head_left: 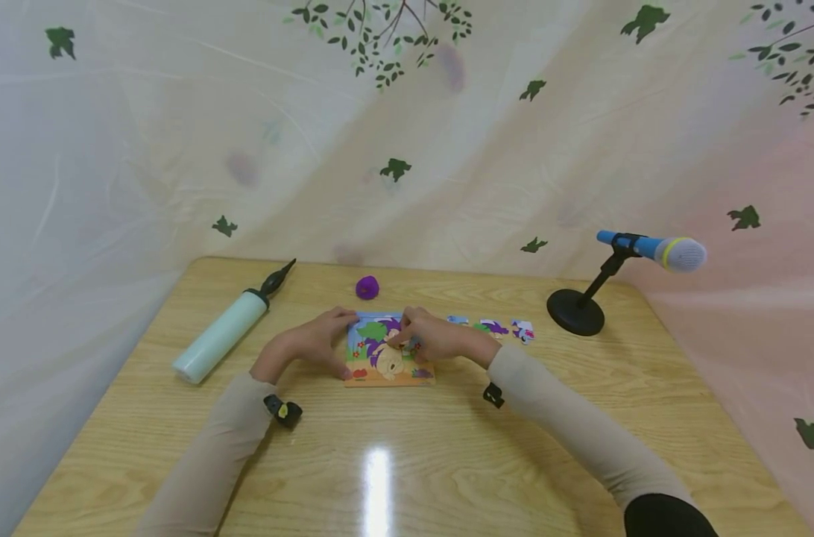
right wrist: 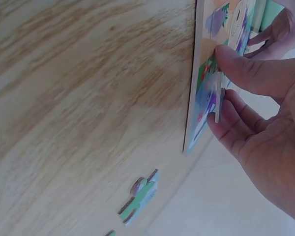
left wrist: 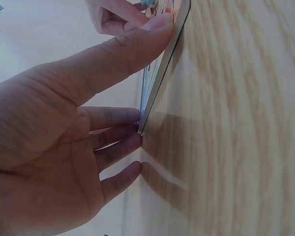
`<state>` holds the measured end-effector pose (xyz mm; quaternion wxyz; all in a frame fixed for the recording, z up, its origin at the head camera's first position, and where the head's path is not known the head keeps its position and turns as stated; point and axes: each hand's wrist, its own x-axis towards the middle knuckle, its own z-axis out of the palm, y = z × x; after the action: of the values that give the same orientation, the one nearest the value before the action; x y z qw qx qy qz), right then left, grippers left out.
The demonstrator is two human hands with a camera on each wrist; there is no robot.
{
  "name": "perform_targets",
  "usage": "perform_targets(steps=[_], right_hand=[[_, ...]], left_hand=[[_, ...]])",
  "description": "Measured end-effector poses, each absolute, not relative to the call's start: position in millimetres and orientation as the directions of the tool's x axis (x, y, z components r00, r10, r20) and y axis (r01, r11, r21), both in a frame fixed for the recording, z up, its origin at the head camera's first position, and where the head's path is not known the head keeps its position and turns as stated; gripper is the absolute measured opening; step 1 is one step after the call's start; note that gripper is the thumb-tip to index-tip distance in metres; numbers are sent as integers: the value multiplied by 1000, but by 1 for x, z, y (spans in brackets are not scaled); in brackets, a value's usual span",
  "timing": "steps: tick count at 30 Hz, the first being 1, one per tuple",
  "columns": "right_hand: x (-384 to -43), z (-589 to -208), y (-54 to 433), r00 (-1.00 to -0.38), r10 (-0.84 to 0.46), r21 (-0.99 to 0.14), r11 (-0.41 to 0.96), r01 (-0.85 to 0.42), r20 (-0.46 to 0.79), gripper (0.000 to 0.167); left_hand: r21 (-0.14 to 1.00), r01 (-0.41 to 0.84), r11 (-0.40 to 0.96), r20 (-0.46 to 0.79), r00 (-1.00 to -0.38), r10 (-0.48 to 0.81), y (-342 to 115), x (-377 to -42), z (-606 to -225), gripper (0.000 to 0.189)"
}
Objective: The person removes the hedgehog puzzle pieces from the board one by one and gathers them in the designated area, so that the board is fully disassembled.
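Note:
A wooden jigsaw puzzle board (head_left: 380, 380) with a colourful cartoon picture lies flat on the table in the head view. My left hand (head_left: 320, 341) spans its left side, the thumb on the near corner and the fingers at the far corner. Over the right part of the board, my right hand (head_left: 434, 334) pinches a puzzle piece (right wrist: 218, 98) between thumb and fingers. That piece shows edge-on in the right wrist view, tilted up from the picture. To the right of the board lie loose pieces: a bluish one (head_left: 458, 320), a purple-and-green one (head_left: 493, 327) and another (head_left: 522, 330).
A pale green hand pump (head_left: 224, 335) with a black nozzle lies at the left. Behind the board sits a small round purple object (head_left: 367, 288). A blue toy microphone (head_left: 648, 248) on a black stand (head_left: 575, 312) stands at the back right, before a printed curtain (head_left: 447, 186).

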<state>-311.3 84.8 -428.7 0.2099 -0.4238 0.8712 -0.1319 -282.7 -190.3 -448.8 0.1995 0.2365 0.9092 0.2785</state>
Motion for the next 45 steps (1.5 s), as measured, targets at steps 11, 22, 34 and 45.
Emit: perform_targets(steps=[11,22,34,45], right_hand=[[-310,-433,92,-553,-806,-447,583,-679,-210,48],[-306,-438,99,-587,-794,-466,583,-665,-157,45],[-304,-442,105,-603,-792,-466,572,-675,-98,46],[-304,-439,117,-581,-813,-469,531,-706,-45,45]], left_hand=[[592,314,742,-239,-811,533,-190,-283,-450,109],[593,318,739,-231,-812,535,-189,-283,-450,110],[590,320,741,-228,-815,533,-190,-282,-450,109],[585,325,743,-232,-811,537,-190,-282,-450,110]])
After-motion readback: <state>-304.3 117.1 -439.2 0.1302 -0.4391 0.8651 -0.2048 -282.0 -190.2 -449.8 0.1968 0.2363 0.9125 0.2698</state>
